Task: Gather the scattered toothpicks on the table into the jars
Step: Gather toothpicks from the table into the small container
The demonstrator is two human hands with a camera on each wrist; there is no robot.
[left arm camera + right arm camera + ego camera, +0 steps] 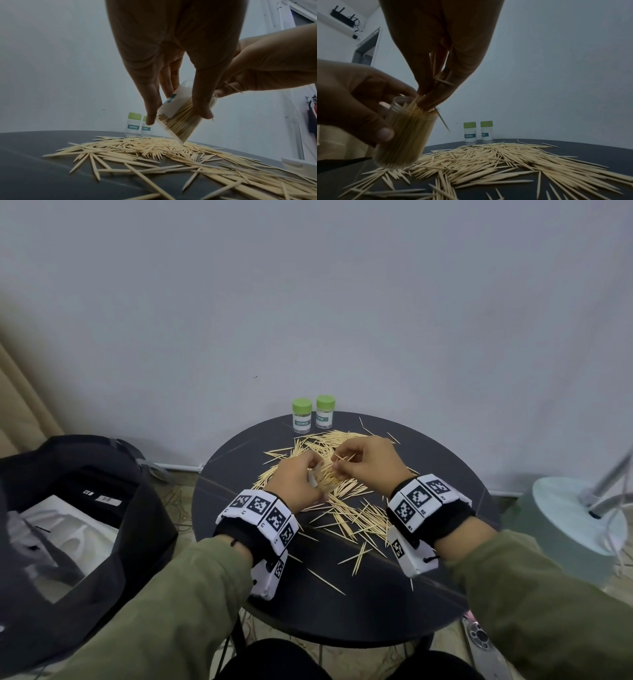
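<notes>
Two capped jars (313, 414) behind toothpick pile (346, 508), bag (68, 508) left

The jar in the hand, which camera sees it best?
The right wrist view: the open jar shows whole, packed with toothpicks, gripped by the left hand. The left wrist view shows it partly behind fingers. The head view hides nearly all of it.

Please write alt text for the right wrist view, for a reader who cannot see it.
The right hand pinches toothpicks into an open clear jar, nearly full, gripped by the left hand. Loose toothpicks cover the dark table; two green-lidded jars stand behind.
</notes>
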